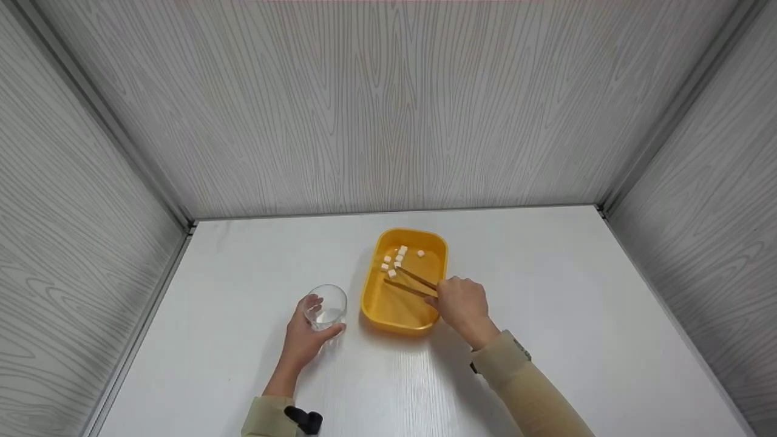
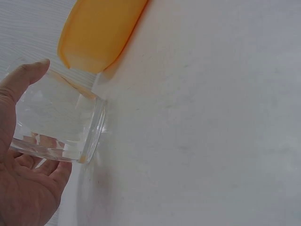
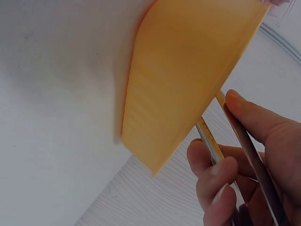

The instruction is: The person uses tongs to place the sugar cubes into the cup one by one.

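Observation:
My left hand holds a clear glass around its side, thumb on one side and fingers on the other. In the left wrist view the glass stands on the table with nothing visible inside it. My right hand grips a pair of metal tongs over a yellow tray. The two tips are spread apart, close to several small white cubes in the tray. Thumb and fingers press the tongs from opposite sides in the right wrist view; the tips are hidden there behind the tray wall.
A white table carries everything, with the glass left of the tray. Grey wood-grain panels rise behind the table and at both sides. One cube lies apart from the others in the tray.

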`<state>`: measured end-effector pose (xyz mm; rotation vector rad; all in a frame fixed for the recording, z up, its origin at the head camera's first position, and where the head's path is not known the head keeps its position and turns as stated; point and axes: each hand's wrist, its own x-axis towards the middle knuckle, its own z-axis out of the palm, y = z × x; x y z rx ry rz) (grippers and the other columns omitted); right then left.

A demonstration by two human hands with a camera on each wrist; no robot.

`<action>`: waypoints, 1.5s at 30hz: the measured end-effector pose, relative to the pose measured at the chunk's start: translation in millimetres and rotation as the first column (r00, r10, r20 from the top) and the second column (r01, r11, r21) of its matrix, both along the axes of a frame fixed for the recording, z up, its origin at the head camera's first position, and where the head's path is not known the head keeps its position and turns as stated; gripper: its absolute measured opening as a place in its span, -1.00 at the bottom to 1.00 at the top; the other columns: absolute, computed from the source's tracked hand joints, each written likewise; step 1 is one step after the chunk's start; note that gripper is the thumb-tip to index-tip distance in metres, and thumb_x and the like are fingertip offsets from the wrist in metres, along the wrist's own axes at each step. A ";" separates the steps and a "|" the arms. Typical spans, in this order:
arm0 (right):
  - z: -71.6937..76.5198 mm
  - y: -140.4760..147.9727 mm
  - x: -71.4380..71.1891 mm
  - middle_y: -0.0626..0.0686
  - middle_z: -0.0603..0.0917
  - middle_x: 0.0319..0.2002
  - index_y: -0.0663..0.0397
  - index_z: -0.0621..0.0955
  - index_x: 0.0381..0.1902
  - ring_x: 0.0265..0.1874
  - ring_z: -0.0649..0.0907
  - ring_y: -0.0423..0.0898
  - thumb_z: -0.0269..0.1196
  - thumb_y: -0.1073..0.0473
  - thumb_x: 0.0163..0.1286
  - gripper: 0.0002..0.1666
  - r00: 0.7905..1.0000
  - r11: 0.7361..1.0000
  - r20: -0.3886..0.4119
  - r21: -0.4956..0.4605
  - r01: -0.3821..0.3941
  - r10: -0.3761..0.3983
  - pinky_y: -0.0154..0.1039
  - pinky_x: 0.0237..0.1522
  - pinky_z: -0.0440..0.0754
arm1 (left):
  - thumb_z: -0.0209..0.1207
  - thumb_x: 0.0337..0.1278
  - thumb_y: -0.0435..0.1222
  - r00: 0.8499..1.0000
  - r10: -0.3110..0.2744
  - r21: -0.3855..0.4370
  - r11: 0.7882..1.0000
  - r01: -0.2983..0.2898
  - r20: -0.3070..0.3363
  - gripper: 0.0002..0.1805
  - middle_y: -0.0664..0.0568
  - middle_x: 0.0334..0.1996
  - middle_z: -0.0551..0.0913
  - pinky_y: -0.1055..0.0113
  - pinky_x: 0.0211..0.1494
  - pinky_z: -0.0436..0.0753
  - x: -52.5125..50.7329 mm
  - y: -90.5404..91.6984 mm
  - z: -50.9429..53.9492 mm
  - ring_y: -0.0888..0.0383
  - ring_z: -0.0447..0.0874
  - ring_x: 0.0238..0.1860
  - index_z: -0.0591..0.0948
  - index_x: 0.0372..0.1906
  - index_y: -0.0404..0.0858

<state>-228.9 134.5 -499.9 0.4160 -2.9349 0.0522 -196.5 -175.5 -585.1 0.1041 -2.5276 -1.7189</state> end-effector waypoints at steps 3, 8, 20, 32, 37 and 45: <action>-0.7 -1.3 -0.3 0.01 0.44 -0.77 0.14 0.70 -0.50 -0.81 0.40 -0.10 0.42 -0.21 0.15 -0.51 1.000 1.000 -0.012 0.007 -0.005 0.005 -0.14 -0.80 0.47 | 0.56 -0.21 -0.20 1.000 -0.004 0.010 1.000 0.004 0.002 0.01 -0.21 0.30 0.42 -0.02 0.42 0.28 0.0 0.0 0.3 -0.16 0.32 0.36 0.25 0.38 -0.34; -1.8 -2.9 -1.3 0.01 0.44 -0.74 0.16 0.72 -0.45 -0.77 0.40 -0.10 0.42 -0.17 0.16 -0.53 1.000 1.000 -0.002 -0.004 0.000 0.000 -0.14 -0.77 0.48 | 0.55 -0.20 -0.20 1.000 -0.006 0.008 1.000 0.006 0.002 0.02 -0.23 0.31 0.41 -0.01 0.43 0.26 -0.8 0.0 -0.3 -0.15 0.31 0.37 0.24 0.39 -0.34; -2.8 -3.3 -1.7 0.05 0.51 -0.68 0.21 0.73 -0.36 -0.74 0.45 -0.07 0.41 -0.12 0.20 -0.55 1.000 1.000 0.023 -0.005 -0.002 0.002 -0.13 -0.72 0.53 | 0.55 -0.20 -0.20 1.000 -0.006 0.008 1.000 0.006 -0.004 0.02 -0.24 0.31 0.41 -0.02 0.43 0.28 -1.2 -0.3 -1.0 -0.15 0.32 0.37 0.24 0.39 -0.35; -4.6 -3.6 -3.2 0.00 0.47 -0.71 0.20 0.75 -0.36 -0.75 0.40 -0.11 0.44 -0.07 0.18 -0.61 0.999 1.000 0.049 -0.020 0.009 -0.008 -0.20 -0.73 0.47 | 0.54 -0.19 -0.22 1.000 -0.005 -0.023 1.000 0.004 -0.016 -0.02 -0.22 0.29 0.44 -0.03 0.41 0.29 0.0 -0.8 -0.8 -0.17 0.33 0.35 0.26 0.37 -0.35; -4.6 -3.5 -3.8 0.00 0.46 -0.72 0.21 0.75 -0.34 -0.75 0.40 -0.11 0.44 -0.05 0.19 -0.61 0.998 1.000 0.057 -0.027 0.009 -0.007 -0.22 -0.72 0.44 | 0.54 -0.19 -0.21 1.000 0.003 -0.043 0.999 -0.003 -0.003 -0.01 -0.23 0.29 0.44 -0.03 0.41 0.30 -0.1 0.0 0.0 -0.16 0.34 0.35 0.25 0.38 -0.34; -5.0 -3.8 -4.9 0.01 0.48 -0.72 0.21 0.75 -0.36 -0.75 0.41 -0.10 0.44 -0.04 0.19 -0.62 0.999 1.000 0.045 -0.028 0.002 0.000 -0.21 -0.71 0.48 | 0.54 -0.18 -0.20 1.000 -0.004 -0.027 1.000 0.004 0.004 -0.01 -0.22 0.30 0.43 -0.02 0.42 0.28 -1.3 -0.3 -0.4 -0.15 0.32 0.36 0.25 0.38 -0.33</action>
